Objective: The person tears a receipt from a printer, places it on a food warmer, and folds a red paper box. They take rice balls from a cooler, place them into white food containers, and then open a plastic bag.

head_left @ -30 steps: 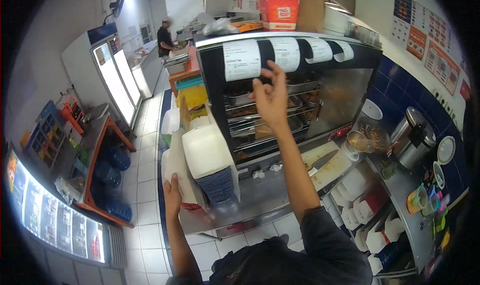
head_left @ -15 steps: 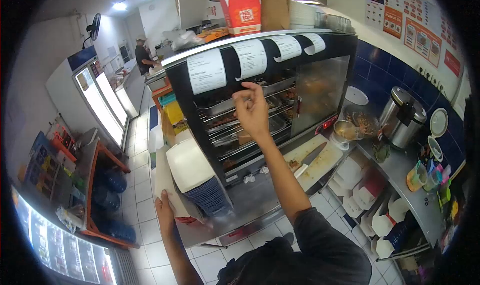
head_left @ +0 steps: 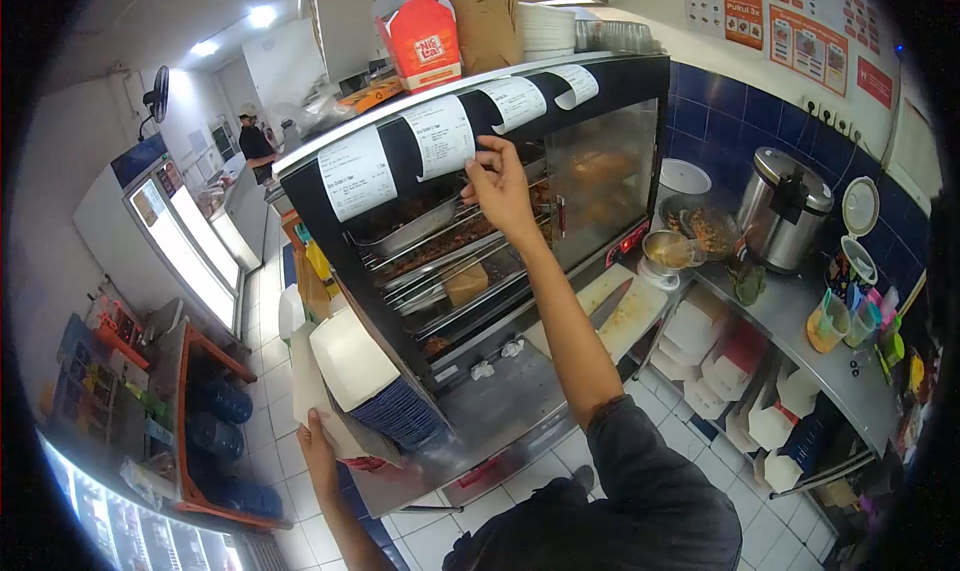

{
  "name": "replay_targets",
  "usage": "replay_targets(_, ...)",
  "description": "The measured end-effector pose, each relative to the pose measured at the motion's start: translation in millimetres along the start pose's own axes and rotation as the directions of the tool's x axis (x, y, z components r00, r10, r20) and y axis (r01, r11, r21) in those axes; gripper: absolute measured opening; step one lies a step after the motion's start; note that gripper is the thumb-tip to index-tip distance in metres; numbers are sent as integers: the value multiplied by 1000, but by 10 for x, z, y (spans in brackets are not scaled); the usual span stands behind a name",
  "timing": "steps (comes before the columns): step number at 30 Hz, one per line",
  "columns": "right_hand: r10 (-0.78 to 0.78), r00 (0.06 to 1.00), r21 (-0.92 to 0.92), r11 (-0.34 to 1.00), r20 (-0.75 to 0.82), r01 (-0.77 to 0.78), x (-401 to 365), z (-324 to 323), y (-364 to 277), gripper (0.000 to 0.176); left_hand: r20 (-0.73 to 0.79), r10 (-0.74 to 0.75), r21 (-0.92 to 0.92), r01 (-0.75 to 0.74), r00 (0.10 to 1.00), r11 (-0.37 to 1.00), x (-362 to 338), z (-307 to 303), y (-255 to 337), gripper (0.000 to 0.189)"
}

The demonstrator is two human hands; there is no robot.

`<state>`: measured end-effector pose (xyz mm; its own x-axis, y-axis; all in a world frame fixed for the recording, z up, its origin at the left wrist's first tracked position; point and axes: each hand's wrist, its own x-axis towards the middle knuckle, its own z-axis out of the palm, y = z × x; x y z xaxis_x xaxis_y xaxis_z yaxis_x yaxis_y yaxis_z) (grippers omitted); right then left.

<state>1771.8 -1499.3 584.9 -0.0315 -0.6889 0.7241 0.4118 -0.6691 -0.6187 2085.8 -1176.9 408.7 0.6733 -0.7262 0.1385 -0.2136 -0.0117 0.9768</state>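
Before a black food warmer [head_left: 470, 346], my right hand [head_left: 498, 186] is raised, its thumb and index finger pinched at the lower right corner of the second paper receipt [head_left: 440, 141]. Other receipts hang from the warmer's top edge, one [head_left: 357, 174] to the left and two to the right. Trays of food and a brown box [head_left: 465, 283] show on the racks inside. My left hand [head_left: 320, 456] is low at the left, fingers closed on the edge of a cardboard box [head_left: 318, 381] beside a stack of paper trays [head_left: 350, 356].
A knife [head_left: 612, 306] lies on a white cutting board [head_left: 640, 321]. A steel cooker [head_left: 785, 211] and cups stand on the right counter [head_left: 820, 351]. Folded boxes sit on the shelf below. A person [head_left: 255, 146] stands far back at the left, near a lit fridge [head_left: 190, 231].
The view has shifted, so the warmer sits further left. My right hand has come up to the second receipt's lower corner. My left hand remains on the cardboard box.
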Motion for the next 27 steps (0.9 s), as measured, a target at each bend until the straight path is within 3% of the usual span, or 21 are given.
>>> replay_targets(7,75,997,-50,996,-10,-76,-35,-56,91,44,-79,63,-4,-63,995,998,82,-5,-162,45)
replay_targets(9,78,997,-61,995,-3,-78,-43,-74,109,44,-12,23,-4,-23,1000,1000,96,-33,-152,46)
replay_targets(13,95,995,-96,991,-15,-96,-91,-98,93,42,-28,63,24,-63,998,998,91,-19,-159,47)
replay_targets(16,112,994,-108,988,-13,-113,-136,-96,99,42,-118,63,14,-62,991,998,9,55,-23,46)
replay_targets(20,160,987,-101,982,-9,-160,-204,-67,56,41,-98,102,68,-96,990,993,19,44,-50,44)
replay_targets(22,112,993,-93,989,-26,-114,-217,-50,72,37,-98,111,36,-108,989,994,49,47,-99,44)
replay_targets(23,133,990,-162,977,-47,-139,-235,-55,74,35,-37,125,11,-125,991,992,58,12,-108,44)
replay_targets(24,137,990,-156,978,-35,-140,-270,-10,47,35,-51,122,11,-122,991,992,60,-4,-107,44)
replay_targets(26,287,957,-151,948,35,-279,-345,69,-12,33,-36,77,42,-76,996,996,70,-6,-132,43)
replay_targets(27,289,945,-128,954,153,-271,-369,173,-52,36,-26,94,27,-94,995,995,80,-10,-147,42)
